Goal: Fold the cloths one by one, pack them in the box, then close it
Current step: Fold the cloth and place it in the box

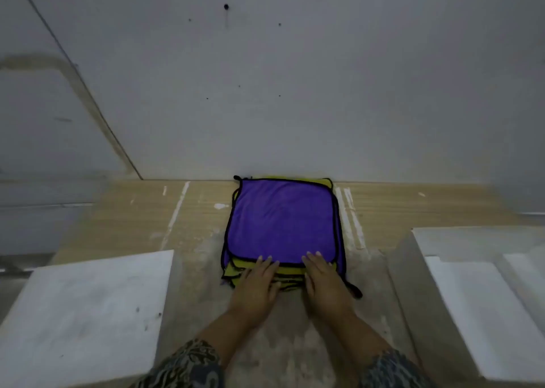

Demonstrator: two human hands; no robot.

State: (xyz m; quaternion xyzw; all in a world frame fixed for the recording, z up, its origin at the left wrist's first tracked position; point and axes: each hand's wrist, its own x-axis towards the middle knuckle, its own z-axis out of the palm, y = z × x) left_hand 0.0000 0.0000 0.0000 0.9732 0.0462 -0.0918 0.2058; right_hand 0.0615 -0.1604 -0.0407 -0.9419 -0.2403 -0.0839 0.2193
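Cloth stack [283, 222]: judged soft, light, limp. Plush pile probably grippy, not slippery. Layers may slide or sag if lifted by one edge. Best hold: both near corners of top cloth [283, 210], or under whole stack from both sides.
Look: top cloth purple, black piped edge, black loop [356, 291] at near right corner. yellow-green cloths [290, 271] beneath, front edges uneven.
Position: centre of desk [132, 210], far edge near wall [295, 93].
Hands: left hand [256, 287] and right hand [324, 284] on near edge of stack, fingers [267, 265] straight and flat, gripping nothing.
white panel [88, 314] at left; white box [472, 299], apparently open, at right.
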